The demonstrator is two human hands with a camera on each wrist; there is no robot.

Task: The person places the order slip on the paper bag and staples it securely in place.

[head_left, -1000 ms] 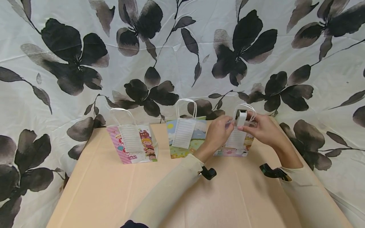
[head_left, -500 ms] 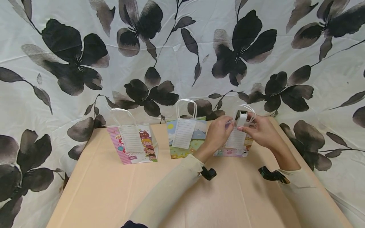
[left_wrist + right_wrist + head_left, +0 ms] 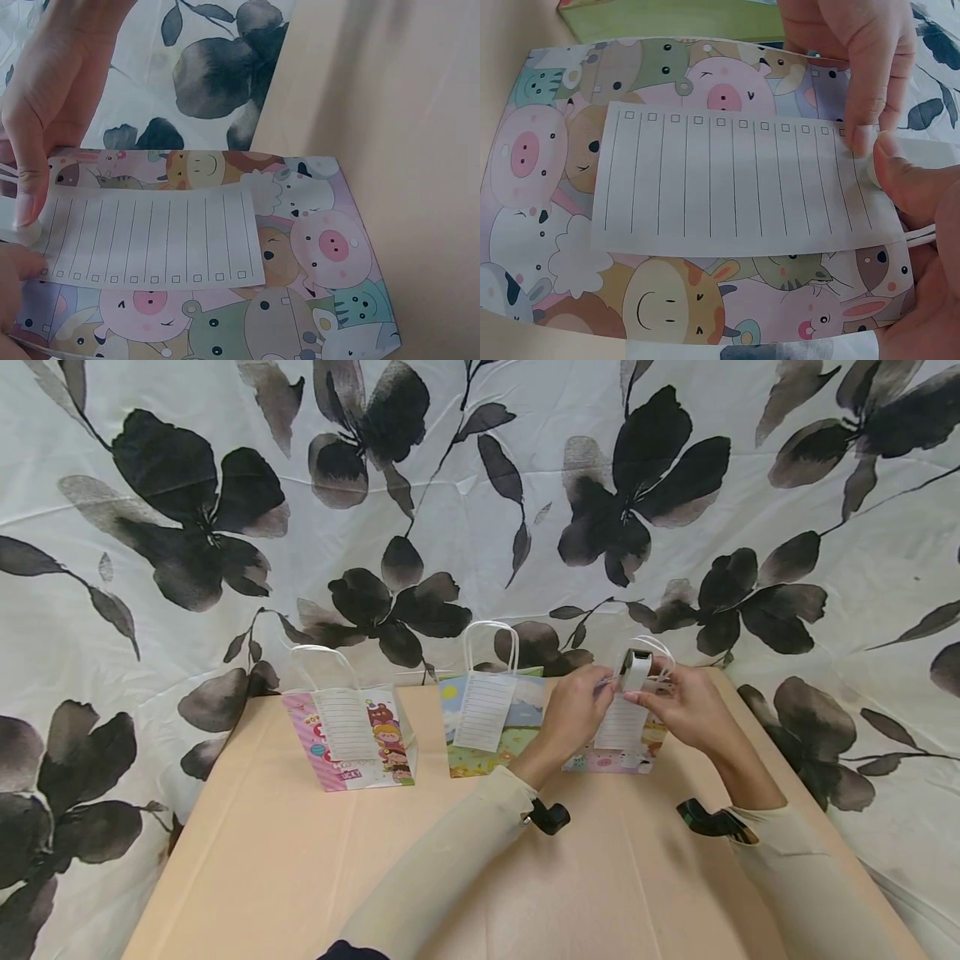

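A paper gift bag (image 3: 330,247) printed with cartoon animals stands at the right of the row, with white twisted handles. A lined checklist sheet (image 3: 735,180) lies flat against its front. My left hand (image 3: 573,706) pinches the bag's top edge by the sheet's upper left corner. In my right hand (image 3: 686,702) is a small white stapler (image 3: 636,671), gripped between thumb and fingers at the top of the sheet and bag. The right thumb (image 3: 907,176) presses on the stapler. Fingers hide most of the stapler's jaw.
To the left stand a landscape-printed gift bag (image 3: 536,714) and a pink-striped gift bag (image 3: 300,722), each with a lined sheet on its front. They rest on the beige tabletop (image 3: 480,877), near its far edge. Behind hangs a floral cloth (image 3: 480,552).
My right hand and forearm have shifted very slightly, and the stapler has tilted a little. The left hand and the bags stay in place.
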